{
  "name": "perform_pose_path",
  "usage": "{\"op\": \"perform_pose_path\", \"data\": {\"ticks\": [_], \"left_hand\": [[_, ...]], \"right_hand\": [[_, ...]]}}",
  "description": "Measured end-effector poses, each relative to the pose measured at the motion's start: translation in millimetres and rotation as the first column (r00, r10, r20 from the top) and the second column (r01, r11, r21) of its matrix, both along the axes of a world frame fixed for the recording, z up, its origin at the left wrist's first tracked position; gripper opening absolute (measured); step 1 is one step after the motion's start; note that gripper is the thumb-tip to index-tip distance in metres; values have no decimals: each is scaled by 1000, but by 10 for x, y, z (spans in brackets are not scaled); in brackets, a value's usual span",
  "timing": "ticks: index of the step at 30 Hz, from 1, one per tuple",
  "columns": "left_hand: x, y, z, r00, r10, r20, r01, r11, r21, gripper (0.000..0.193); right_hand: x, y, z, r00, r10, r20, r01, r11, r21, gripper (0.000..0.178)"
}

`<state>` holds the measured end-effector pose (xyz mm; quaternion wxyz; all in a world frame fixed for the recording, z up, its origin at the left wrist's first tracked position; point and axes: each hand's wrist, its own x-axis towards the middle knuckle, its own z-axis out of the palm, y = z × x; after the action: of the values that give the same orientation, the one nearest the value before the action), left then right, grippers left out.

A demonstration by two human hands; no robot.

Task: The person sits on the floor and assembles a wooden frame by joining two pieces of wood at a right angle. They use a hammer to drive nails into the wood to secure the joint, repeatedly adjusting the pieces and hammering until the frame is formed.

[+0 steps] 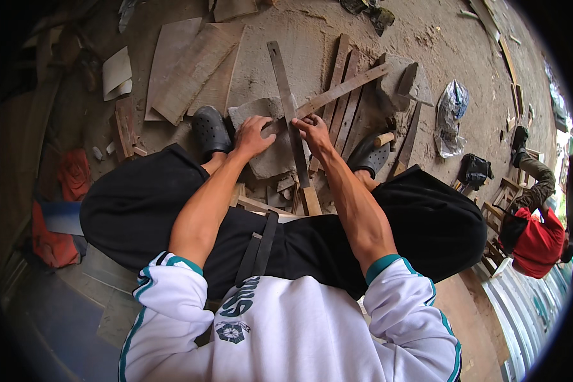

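Observation:
A narrow wooden slat (344,87) runs from between my hands up to the right. My left hand (254,136) is closed around its near end, over a grey stone block (267,162). Across the slat lies a long, dark, flat blade (279,71) with a pale wooden end piece (311,201) pointing toward my lap. Where the two cross, my right hand (314,134) grips the slat, its thumb tip against the blade's edge. The undersides of both hands' fingers are partly hidden.
Several dark wood strips (349,102) lie beyond my right hand. A handsaw-like long blade (409,141) rests beside my right clog (369,156). Flat boards (194,73) lean near my left clog (211,132). Another person in red (538,242) sits at far right.

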<state>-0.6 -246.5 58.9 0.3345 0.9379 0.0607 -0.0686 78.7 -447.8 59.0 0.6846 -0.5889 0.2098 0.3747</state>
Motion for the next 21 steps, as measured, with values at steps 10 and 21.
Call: {"op": "perform_pose_path", "data": {"ticks": [10,21], "left_hand": [[100,-44,36,993,-56,106,43,992,115,41],[54,54,11,1000,8,19,-10,996,92,41]], "right_hand": [[0,115,-249,988,15,152,23,969,-246,47],[-69,161,201,884,346,315,-73,768,-636,58]]}}
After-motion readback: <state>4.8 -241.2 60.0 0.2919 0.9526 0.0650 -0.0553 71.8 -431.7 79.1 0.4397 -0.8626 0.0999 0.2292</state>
